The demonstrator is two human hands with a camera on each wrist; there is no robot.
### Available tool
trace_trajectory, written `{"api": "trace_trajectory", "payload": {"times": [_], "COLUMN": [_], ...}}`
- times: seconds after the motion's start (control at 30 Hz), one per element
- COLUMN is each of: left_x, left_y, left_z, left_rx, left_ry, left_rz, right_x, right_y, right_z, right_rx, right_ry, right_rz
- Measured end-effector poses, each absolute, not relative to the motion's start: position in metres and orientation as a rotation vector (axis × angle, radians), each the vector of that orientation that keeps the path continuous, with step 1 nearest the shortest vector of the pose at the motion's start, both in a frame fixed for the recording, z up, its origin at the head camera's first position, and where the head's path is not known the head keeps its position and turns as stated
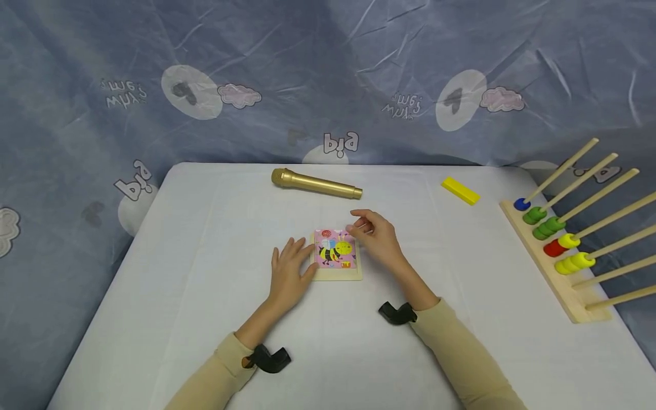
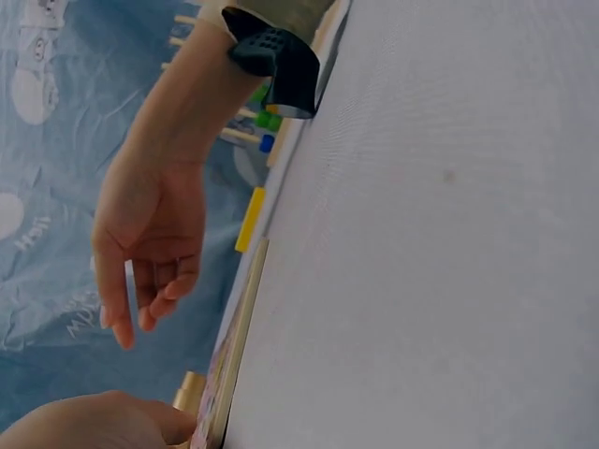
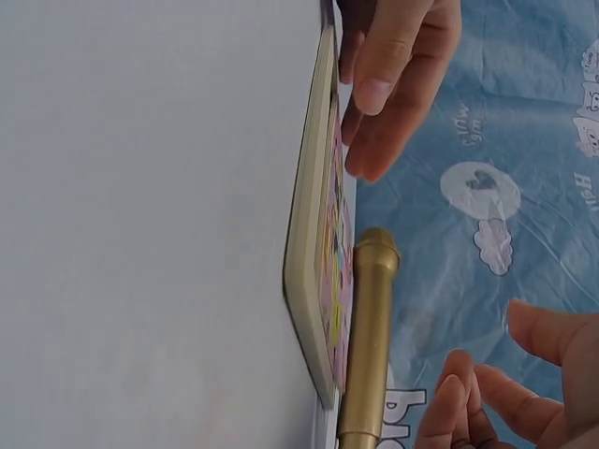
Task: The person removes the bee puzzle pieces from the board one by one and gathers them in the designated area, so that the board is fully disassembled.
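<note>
A small wooden picture puzzle (image 1: 335,274) lies flat on the white table, its pink face showing a yellow-and-black bee. At its left edge is my left hand (image 1: 289,276), fingers extended, the thumb and index fingertip against or very near the frame. Over the upper right corner hovers my right hand (image 1: 378,236), its fingers loosely bent. In the left wrist view the right hand (image 2: 154,234) hangs above the board with nothing in it. The right wrist view shows a gap between the right thumb and fingers (image 3: 538,402), and the puzzle's pale edge (image 3: 304,234).
Behind the puzzle lies a gold toy microphone (image 1: 320,185). A yellow block (image 1: 460,191) rests farther back on the right. Along the right table edge stands a wooden peg rack (image 1: 553,267) with coloured beads on some pegs. A patterned blue-grey cloth (image 1: 328,74) hangs behind the table.
</note>
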State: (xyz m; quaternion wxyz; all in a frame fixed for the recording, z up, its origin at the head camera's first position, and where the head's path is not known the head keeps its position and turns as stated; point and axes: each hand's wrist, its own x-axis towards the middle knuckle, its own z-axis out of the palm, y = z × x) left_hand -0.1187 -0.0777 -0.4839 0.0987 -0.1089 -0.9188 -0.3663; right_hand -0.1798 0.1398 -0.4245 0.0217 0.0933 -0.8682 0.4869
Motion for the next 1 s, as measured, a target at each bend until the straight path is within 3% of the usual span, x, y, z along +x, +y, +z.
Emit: {"api": "trace_trajectory", "payload": {"times": [1.0], "left_x": [-0.118], "left_y": [-0.077], "left_z": [-0.486], "left_rx": [-0.353], "left_ry": [-2.793], "left_rz": [-0.898], "right_x": [-0.191], "right_y": [0.096], "right_z": [-0.456], "right_rx": [0.505], "right_ry": [-2.702], "right_rz": [1.431]}}
